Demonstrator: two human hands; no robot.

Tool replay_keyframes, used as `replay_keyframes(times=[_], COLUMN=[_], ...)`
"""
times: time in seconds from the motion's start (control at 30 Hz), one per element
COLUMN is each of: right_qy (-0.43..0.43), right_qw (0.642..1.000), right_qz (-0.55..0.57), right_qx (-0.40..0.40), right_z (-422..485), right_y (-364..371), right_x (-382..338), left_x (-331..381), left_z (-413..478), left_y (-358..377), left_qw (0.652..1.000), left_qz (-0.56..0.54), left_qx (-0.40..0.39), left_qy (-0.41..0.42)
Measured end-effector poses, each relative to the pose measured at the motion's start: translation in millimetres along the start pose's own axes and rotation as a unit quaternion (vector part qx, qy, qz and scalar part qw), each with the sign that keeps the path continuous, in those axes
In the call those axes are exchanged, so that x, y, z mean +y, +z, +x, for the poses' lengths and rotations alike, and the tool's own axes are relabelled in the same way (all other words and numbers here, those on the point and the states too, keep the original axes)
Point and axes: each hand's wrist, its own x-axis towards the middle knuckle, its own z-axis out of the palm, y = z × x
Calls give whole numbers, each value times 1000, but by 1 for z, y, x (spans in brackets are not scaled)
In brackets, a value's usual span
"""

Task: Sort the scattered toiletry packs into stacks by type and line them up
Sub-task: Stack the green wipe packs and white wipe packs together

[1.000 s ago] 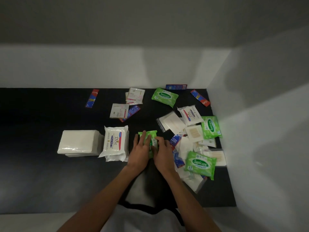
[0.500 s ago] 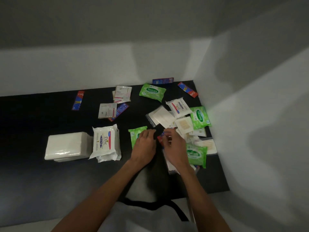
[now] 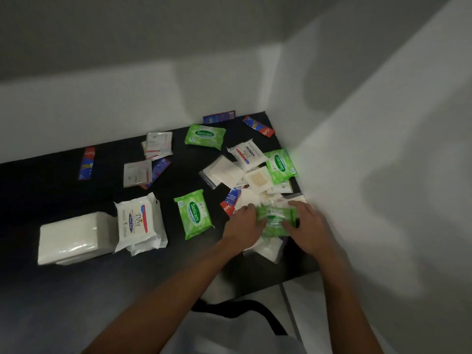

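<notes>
The left hand (image 3: 242, 224) and right hand (image 3: 307, 226) each clasp an end of a green Sanicare pack (image 3: 277, 221), seemingly to lift it onto its twin (image 3: 195, 214) beside the Dove stack (image 3: 138, 222).

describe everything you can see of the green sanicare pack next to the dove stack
The green Sanicare pack is a glossy plastic pouch with a dark oval logo and a "15" at its far left corner. It lies flat, face up, on the black table, right of the Dove stack with a gap between. Nothing else touches it; the left hand and right hand hold another Sanicare pack to its right.
</notes>
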Motion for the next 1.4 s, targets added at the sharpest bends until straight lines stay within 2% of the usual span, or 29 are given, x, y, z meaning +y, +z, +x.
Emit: replay_keyframes(times=[0.07,0.33,0.53,0.67,0.83,0.93,1.0,1.1,1.13,1.27,1.4], right_qy=[10,39,19,-16,-35,-20,-3,-1,-5,-25,-48], right_qw=[1000,995,996,991,980,963,950,941,940,954,974], right_qz=[9,86,77,120,196,268,313,339,341,294,218], right_qx=[-11,26,41,50,9,7,6,1,-4,-51,-48], right_z=[-5,-13,-22,-24,-23,-20,-18,-15,-15,-11,-2], right_y=[3,13,0,-5,4,18,30,51,57,79,106], right_x=[2,-5,-13,-30,-64,-83,-96,-121,-128,-155,-165], left_x=[4,3,-7,-18,-45,-54,-62,-74,-80,-110,-129], left_z=[-1,5,9,5,-7,-21,-27,-37,-40,-47,-47], left_y=[2,11,5,-10,-30,-45,-50,-55,-57,-62,-57], left_qw=[1000,997,995,991,979,947,908,856,852,872,902], left_qz=[-15,-78,-93,-125,-189,-312,-399,-485,-486,-420,-324], left_qx=[-2,-4,-16,6,54,82,115,150,162,196,243], left_qy=[-9,-26,21,49,51,3,-56,-97,-108,-158,-150])
